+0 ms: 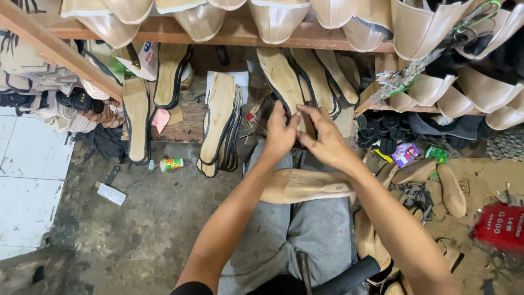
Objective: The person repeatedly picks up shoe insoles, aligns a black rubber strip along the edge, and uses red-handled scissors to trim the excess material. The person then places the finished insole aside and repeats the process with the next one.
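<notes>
Nearest the lens, at 6 o'clock: grey-trousered lap (pixel 305 229) and two bare forearms running up toward centre frame. A pale wooden shoe last (pixel 305 187) lay across the knees, just below the wrists.

Just above centre, the left hand (pixel 279 134) and right hand (pixel 326 143) met over a small dark strip (pixel 309 127). Both sets of fingers were curled in, thumb and fingertips pinched close on the strip; how firm the grip was could not be told. The strip stood roughly upright between the hands, in front of the leaning insoles.

Outward from there: tan insoles with black edging (pixel 221 123) propped against a wooden ledge at 10 to 12 o'clock. More lasts (pixel 452 188) lay at 3 o'clock on the floor.

Packages and labels: small cylindrical tube with yellow-green-red label (pixel 172 164) on the concrete at 9 o'clock; white rectangular card (pixel 112 194) below it at 8 o'clock; purple crumpled wrapper (pixel 405 153) and green one (pixel 436 153) at 3 o'clock; red flat package with white lettering (pixel 499 226) at 4 o'clock.

Top edge at 12 o'clock: a row of beige shoe uppers (pixel 278 19) on a wooden shelf (pixel 229 34).
</notes>
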The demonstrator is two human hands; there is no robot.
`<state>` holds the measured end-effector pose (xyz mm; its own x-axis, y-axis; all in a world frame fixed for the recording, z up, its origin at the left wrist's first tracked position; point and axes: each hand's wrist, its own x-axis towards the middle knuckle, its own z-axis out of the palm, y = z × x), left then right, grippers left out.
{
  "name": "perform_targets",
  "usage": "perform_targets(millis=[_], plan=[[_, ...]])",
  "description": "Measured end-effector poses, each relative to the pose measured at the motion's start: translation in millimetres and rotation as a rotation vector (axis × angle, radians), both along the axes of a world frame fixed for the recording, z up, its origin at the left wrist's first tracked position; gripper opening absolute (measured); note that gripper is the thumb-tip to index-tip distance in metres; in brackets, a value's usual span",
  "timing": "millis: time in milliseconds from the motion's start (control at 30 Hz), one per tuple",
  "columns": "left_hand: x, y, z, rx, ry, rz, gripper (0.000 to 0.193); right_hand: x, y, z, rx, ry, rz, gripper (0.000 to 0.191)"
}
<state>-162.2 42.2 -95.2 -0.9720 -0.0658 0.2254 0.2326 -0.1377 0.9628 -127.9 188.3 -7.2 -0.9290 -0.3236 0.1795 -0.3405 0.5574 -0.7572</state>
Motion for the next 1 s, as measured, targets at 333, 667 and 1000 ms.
perform_targets(millis=[333,667,1000], plan=[[-69.8,37.2,-1.6,0.150,-0.202,0.096,0.078,-133.0,67.6,-59.7,0.357,0.404,-0.288,0.064],[-88.7,65.3,-0.3,-0.463,-0.053,0.220,0.068,-116.4,68.7,-35.3,0.594,0.584,-0.368,0.081],[-32.7,29.3,14.9,0.407,-0.294,-0.289,0.058,22.0,58.4,37.5,0.389,0.495,-0.384,0.049]])
